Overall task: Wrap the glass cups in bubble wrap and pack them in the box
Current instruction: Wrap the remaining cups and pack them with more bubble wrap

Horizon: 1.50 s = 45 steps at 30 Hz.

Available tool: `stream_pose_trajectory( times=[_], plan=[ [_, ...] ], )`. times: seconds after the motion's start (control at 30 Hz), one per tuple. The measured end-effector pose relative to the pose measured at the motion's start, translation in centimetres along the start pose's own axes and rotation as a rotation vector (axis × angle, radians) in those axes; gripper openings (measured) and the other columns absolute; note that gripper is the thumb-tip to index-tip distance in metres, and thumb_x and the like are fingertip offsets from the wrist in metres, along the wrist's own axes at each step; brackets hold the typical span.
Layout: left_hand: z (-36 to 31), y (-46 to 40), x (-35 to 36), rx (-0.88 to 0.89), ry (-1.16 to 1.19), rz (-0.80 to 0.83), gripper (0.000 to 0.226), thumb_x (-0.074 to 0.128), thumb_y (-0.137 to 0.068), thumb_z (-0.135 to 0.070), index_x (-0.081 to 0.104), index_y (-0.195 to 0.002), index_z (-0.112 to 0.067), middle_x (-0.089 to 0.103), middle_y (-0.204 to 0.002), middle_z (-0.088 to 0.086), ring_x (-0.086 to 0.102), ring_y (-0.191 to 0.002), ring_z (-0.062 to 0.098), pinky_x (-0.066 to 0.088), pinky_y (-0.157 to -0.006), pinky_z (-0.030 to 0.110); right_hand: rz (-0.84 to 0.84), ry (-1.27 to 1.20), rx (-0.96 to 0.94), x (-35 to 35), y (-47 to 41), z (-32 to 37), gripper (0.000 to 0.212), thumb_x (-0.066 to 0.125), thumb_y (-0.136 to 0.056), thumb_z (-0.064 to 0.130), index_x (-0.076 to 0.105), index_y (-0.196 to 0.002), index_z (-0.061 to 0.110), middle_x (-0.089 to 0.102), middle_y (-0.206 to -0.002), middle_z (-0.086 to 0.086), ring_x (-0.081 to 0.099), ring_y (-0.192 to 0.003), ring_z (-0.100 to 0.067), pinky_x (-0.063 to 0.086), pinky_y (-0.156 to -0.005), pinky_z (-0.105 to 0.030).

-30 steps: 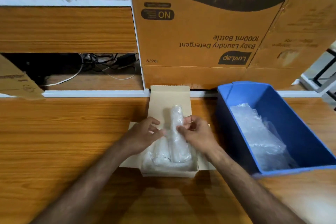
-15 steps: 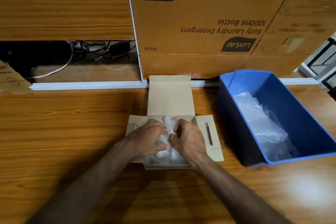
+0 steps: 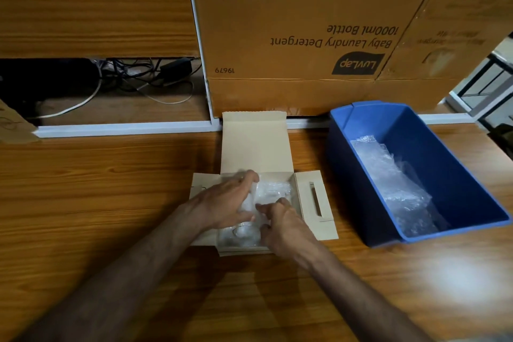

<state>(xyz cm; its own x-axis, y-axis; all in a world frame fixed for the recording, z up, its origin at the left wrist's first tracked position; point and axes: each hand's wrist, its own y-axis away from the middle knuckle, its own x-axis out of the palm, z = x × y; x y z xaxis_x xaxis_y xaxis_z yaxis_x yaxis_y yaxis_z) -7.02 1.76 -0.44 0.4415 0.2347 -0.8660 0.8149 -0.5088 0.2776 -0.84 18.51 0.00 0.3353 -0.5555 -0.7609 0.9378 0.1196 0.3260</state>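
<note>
- Small cardboard box (image 3: pixel 256 144) on wooden table (image 3: pixel 97 189), lid flap raised.
- Bubble-wrapped cups (image 3: pixel 266 194) lying inside box.
- Left hand (image 3: pixel 230 200) curled over wrapped bundle, gripping.
- Right hand (image 3: pixel 280 219) pinching wrap.
- Blue bin (image 3: pixel 458 175) beside box, holding loose bubble wrap (image 3: pixel 394 183).

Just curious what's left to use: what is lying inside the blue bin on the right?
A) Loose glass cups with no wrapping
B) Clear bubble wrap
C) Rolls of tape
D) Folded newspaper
B: the blue bin holds only crumpled clear bubble wrap, while both hands work in the small cardboard box beside it.
</note>
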Motion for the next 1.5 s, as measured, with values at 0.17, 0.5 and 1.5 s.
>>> stream_pose_trajectory(
  times=[0.17,0.5,1.5],
  plan=[
    [-0.4,0.0,0.4,-0.005,-0.052,0.008,0.065,0.073,-0.093,-0.033,0.035,-0.144,-0.037,0.05,-0.144,-0.001,0.055,-0.123,0.02,0.053,-0.097,0.041,-0.054,0.055,0.013,0.3,-0.3,0.2,0.043,0.074,-0.092,0.007,0.066,-0.131,0.022,0.07,-0.126,0.0,0.067,-0.113,-0.017,0.057,-0.095,-0.029],
    [-0.2,-1.3,0.0,-0.074,-0.227,0.223,0.069,0.059,-0.099,-0.045,0.028,-0.16,-0.034,0.027,-0.155,0.006,0.022,-0.148,0.028,0.03,-0.12,0.046,-0.035,0.295,0.046,1.6,-1.1,0.4,0.05,0.077,-0.089,0.009,0.06,-0.134,0.019,0.05,-0.137,-0.008,0.062,-0.112,-0.022,0.055,-0.101,-0.035],
    [-0.8,-1.4,0.4,-0.025,-0.327,0.203,0.094,0.053,-0.09,-0.074,0.026,-0.16,-0.018,0.029,-0.163,0.008,0.027,-0.148,0.027,0.024,-0.121,0.042,0.036,0.315,0.068,-1.5,0.4,-0.2,0.059,0.079,-0.09,0.03,0.055,-0.144,0.028,0.019,-0.163,0.001,0.044,-0.14,-0.019,0.045,-0.113,-0.035]
  ],
)
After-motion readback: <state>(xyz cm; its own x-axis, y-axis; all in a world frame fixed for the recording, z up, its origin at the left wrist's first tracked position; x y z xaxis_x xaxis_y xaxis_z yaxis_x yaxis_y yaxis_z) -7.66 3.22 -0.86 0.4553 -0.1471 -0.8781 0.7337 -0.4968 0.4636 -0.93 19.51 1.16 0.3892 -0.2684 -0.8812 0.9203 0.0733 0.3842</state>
